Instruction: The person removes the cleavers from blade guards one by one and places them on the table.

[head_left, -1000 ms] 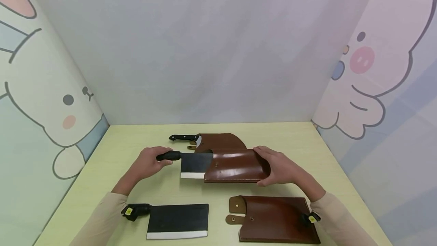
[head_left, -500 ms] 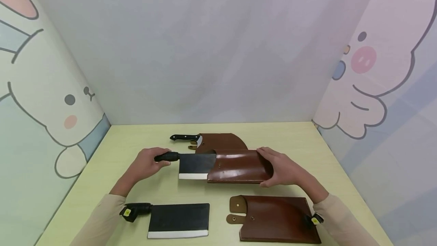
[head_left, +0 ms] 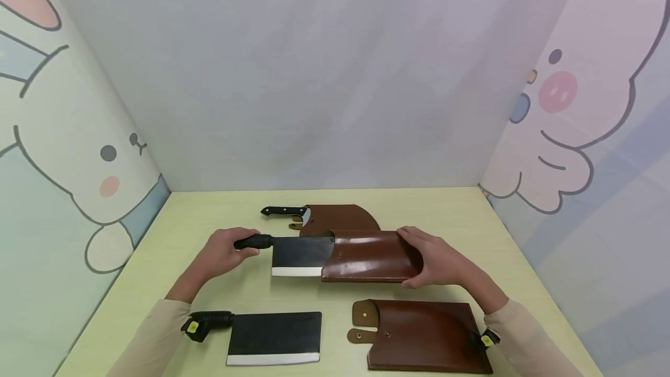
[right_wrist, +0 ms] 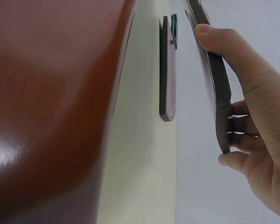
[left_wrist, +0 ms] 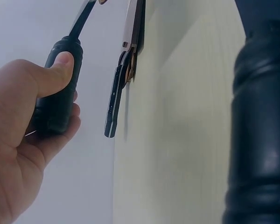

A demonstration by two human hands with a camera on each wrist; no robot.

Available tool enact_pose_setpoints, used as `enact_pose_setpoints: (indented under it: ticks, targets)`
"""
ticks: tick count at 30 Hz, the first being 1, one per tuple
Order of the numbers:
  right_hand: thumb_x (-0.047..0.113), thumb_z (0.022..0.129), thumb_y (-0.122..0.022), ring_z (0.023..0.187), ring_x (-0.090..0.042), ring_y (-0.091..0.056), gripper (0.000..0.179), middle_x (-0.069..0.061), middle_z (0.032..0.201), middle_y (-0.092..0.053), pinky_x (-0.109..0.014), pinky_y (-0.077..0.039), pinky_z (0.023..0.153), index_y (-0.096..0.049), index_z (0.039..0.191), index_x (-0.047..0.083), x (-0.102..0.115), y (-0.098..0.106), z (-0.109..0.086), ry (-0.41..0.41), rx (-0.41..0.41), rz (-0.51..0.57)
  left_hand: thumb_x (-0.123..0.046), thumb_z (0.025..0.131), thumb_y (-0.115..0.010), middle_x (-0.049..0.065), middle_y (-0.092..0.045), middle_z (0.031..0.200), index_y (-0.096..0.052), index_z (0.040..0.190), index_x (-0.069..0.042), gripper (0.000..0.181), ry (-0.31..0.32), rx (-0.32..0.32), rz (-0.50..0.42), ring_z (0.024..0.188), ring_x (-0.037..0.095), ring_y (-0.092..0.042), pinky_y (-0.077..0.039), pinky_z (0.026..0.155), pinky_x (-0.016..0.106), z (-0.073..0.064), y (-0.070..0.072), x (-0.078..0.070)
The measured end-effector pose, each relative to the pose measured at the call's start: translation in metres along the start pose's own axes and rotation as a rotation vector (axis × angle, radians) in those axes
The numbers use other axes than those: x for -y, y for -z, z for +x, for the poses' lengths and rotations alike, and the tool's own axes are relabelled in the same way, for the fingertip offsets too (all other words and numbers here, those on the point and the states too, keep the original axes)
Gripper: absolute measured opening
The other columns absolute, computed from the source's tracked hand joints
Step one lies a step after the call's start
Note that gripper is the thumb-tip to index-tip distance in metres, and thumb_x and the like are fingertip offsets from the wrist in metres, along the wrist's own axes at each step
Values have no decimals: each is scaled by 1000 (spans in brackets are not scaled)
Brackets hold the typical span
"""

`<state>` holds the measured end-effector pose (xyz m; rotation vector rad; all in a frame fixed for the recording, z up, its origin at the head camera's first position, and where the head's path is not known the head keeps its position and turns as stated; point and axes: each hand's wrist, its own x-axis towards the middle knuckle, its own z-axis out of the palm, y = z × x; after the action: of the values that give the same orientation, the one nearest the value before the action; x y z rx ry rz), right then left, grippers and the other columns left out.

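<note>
Above the middle of the table, a cleaver with a dark blade (head_left: 297, 252) and a pale cutting edge is partly inside a glossy brown leather sheath (head_left: 369, 256). My left hand (head_left: 224, 252) grips its black ridged handle (left_wrist: 60, 88), thumb along the side in the left wrist view. My right hand (head_left: 438, 258) holds the sheath by its far right end, thumb on one face and fingers on the other, as the right wrist view shows with the sheath's edge (right_wrist: 219, 88). The front part of the blade is hidden in the sheath.
Near the table's front lie a second cleaver (head_left: 274, 337) at left and a second brown sheath (head_left: 426, 336) with two snap straps at right. Behind the held pair rests a black-handled knife (head_left: 284, 210) in a brown sheath (head_left: 340, 215). Cartoon-printed walls enclose the table (head_left: 209, 208).
More of the blade shows outside the sheath than before. My left hand has shifted slightly left with the handle, my right hand slightly right with the sheath.
</note>
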<state>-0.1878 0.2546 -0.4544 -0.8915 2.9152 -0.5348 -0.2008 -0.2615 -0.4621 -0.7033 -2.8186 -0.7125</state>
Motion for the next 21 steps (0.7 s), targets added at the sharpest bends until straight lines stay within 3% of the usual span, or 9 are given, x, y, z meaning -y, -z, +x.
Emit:
enact_pose_setpoints:
  ticks: [21]
  targets:
    - [53,65,-94,135,-39,-51,117,-17,158,-40,-52,-53,94,-39,157,5,-8,4,-12,-27,-23,-8,-19,87,-83,14,-74,117,-73,123,-3,41,4,-31,7,102,32,-72,-57,84,52,-11,6,13]
